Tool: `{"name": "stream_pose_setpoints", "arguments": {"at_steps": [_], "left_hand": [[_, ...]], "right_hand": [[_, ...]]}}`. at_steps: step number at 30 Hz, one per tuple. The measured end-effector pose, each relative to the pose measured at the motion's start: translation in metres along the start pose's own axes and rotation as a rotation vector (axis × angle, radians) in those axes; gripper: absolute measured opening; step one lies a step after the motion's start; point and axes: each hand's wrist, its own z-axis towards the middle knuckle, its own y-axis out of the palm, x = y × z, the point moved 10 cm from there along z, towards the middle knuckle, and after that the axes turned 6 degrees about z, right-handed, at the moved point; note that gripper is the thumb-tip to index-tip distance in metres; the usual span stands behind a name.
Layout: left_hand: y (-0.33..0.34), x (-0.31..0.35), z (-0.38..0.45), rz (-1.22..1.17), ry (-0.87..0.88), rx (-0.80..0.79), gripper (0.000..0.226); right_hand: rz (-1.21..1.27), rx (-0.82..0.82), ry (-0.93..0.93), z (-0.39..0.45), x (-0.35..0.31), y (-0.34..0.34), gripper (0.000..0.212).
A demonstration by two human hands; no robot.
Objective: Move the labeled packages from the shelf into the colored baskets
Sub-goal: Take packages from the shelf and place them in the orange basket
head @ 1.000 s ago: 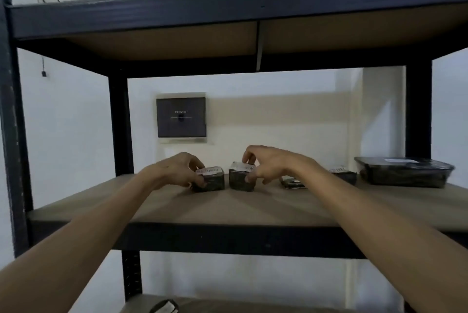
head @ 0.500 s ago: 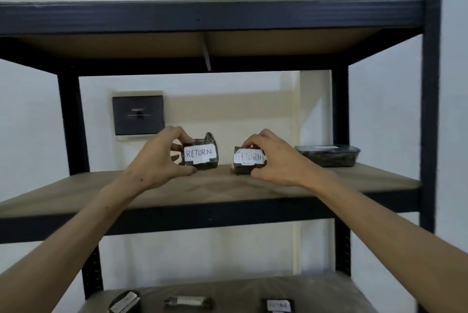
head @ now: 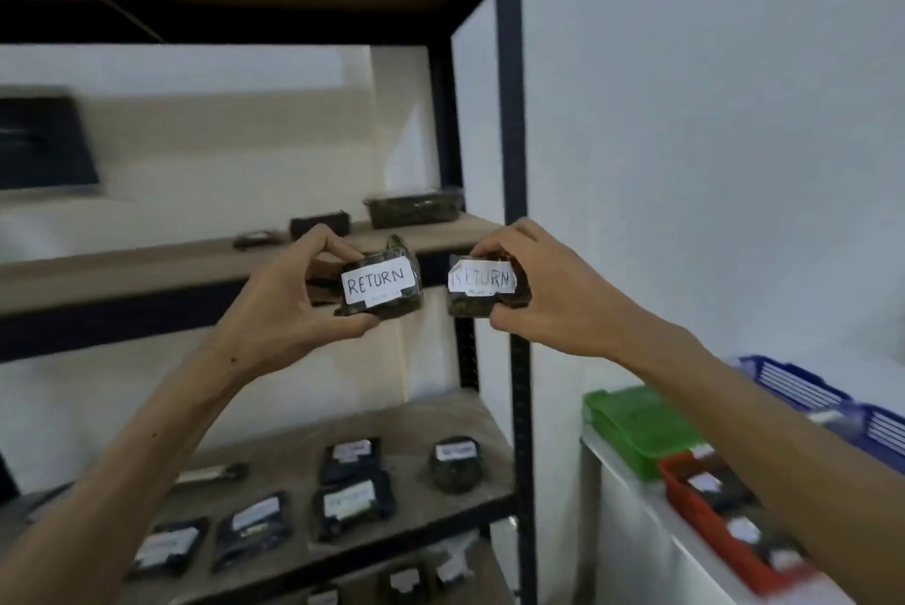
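My left hand (head: 289, 306) grips a small dark package (head: 387, 284) whose white label reads RETURN. My right hand (head: 548, 291) grips a second dark package (head: 482, 288) with the same RETURN label. Both are held up in the air in front of the shelf's right posts, labels facing me. A green basket (head: 636, 428), a red basket (head: 705, 511) with labeled packages in it, and a blue basket (head: 803, 389) stand at the lower right, partly behind my right forearm.
The dark metal shelf unit (head: 509, 164) fills the left. Its middle board (head: 147, 261) carries three dark packages at the back. The lower board (head: 274, 448) holds several labeled packages. The baskets sit on a white surface (head: 636, 516) beside the shelf.
Both hands lifted the two RETURN packages off the middle board and carried them toward me. My view swung right and down, bringing the baskets and lower shelf into sight.
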Motion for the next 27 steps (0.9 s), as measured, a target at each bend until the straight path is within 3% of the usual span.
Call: {"name": "stream_pose_setpoints", "arguments": {"at_steps": [10, 19, 27], "left_hand": [[0.233, 0.067, 0.011, -0.213, -0.039, -0.266, 0.053], [0.467, 0.076, 0.067, -0.424, -0.161, -0.431, 0.053], [0.685, 0.083, 0.119, -0.303, -0.178, -0.594, 0.060]], "right_hand": [[0.011, 0.040, 0.450, -0.172, 0.173, -0.082, 0.047], [-0.121, -0.034, 0.736, -0.266, 0.390, -0.156, 0.039], [-0.174, -0.167, 0.955, -0.338, 0.572, -0.179, 0.036]]}}
